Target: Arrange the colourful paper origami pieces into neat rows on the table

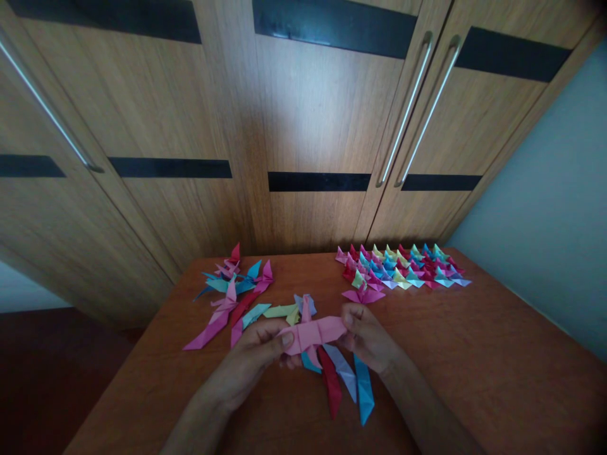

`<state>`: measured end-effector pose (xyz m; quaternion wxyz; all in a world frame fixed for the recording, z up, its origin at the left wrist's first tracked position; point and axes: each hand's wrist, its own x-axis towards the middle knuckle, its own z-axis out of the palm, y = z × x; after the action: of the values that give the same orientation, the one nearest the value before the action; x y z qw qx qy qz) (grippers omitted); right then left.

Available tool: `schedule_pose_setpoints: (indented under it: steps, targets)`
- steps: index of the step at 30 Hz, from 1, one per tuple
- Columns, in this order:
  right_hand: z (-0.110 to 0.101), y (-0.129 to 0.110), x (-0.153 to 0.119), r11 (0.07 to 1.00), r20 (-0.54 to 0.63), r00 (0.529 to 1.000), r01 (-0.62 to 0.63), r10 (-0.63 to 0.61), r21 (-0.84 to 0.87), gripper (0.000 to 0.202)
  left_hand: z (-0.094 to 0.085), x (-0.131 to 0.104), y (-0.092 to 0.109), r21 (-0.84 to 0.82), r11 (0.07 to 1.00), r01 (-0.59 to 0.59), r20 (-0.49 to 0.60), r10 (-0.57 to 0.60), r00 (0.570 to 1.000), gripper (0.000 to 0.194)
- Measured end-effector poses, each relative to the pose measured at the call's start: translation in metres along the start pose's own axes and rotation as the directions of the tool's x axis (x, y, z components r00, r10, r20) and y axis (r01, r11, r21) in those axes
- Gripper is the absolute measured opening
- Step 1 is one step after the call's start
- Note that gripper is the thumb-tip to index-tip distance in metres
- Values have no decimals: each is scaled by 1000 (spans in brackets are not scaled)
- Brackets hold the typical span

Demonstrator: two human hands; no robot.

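Note:
A light pink folded paper piece (315, 335) is stretched between my two hands above the table, with narrow points sticking out above and below its wide band. My left hand (253, 357) pinches its left end, thumb on top. At the right end, the fingers of my right hand (367, 335) are closed on it. Beneath and behind it lie other folded papers: a red strip (331, 382), a lavender strip (342, 373), a blue strip (364, 392) and a pale yellow piece (279, 311).
Rows of small colourful folded papers (403, 268) stand at the back right of the brown table (474, 366). One magenta piece (363, 295) lies before them. Pink, red and blue folded pieces (222, 313) are at the back left. A wooden cabinet (313, 114) rises behind.

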<state>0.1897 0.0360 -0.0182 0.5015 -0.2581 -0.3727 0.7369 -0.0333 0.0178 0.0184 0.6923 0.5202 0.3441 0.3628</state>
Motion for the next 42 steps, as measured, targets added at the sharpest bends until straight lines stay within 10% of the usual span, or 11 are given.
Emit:
schedule_pose_setpoints:
  steps: [7,13,20,26,32,42]
  targets:
    - [-12,-10,8,993,-137,988,56,-70,-99,37,-1,4,5,187,980,63,-154,-34,988,28]
    - [-3,-16,3,954,37,996,84,-77,-287,48,3,10,5,365,929,61,-250,34,968,26]
    - [19,0,1,696,13,994,84,-106,-714,23,7,12,-5,552,834,-8,-183,131,974,22]
    - [12,-2,-1,764,-5,988,117,-156,-634,44,5,12,-6,639,769,15,-224,166,960,22]
    - [19,0,0,621,70,992,120,-104,-774,17,5,12,-7,662,750,8,-206,172,963,21]
    - [12,-3,0,967,19,998,-56,62,-250,27,-2,8,-5,150,989,15,-138,5,990,23]
